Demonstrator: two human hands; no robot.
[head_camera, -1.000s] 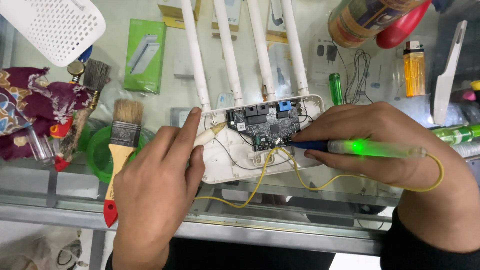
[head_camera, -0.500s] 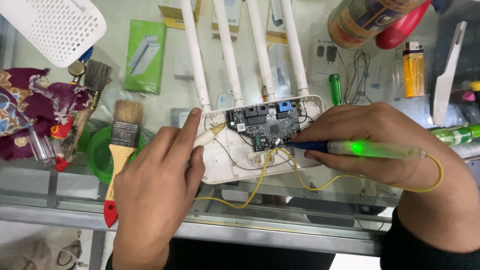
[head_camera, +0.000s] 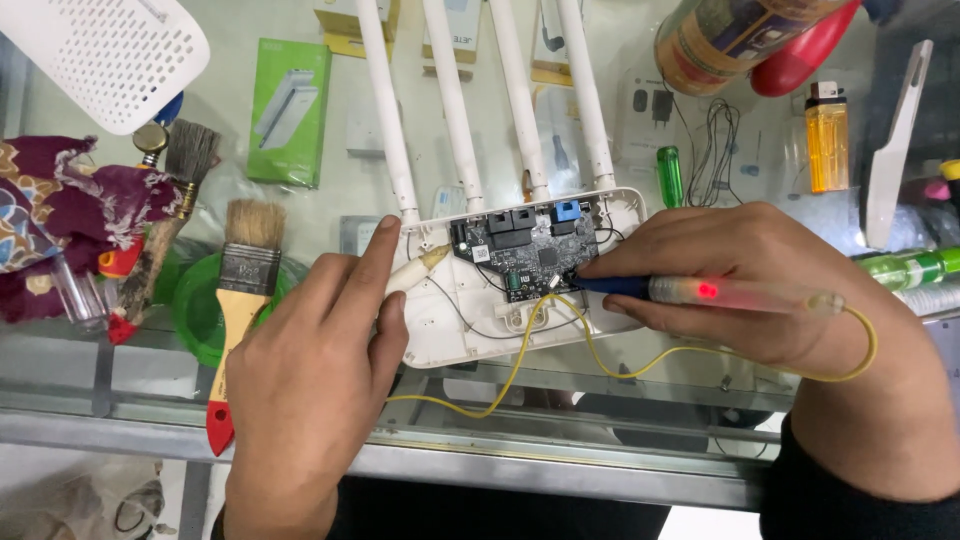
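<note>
Opened router probed at centre frame
The router base (head_camera: 470, 320) is steadied by the left hand (head_camera: 310, 370), fingers resting apart; the test pen (head_camera: 700, 292) is clamped in the right hand (head_camera: 770, 290), tip on the circuit board (head_camera: 525, 250).

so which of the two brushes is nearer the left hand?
The flat one with the pale wooden handle and red tip, lying just beside the left hand. The darker round brush lies further left, by the patterned cloth.

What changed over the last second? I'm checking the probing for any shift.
The light in the probe pen went from green to red. Nothing visibly moved: the right hand keeps its tip on the circuit board, and the left hand still steadies the white router shell.
</note>
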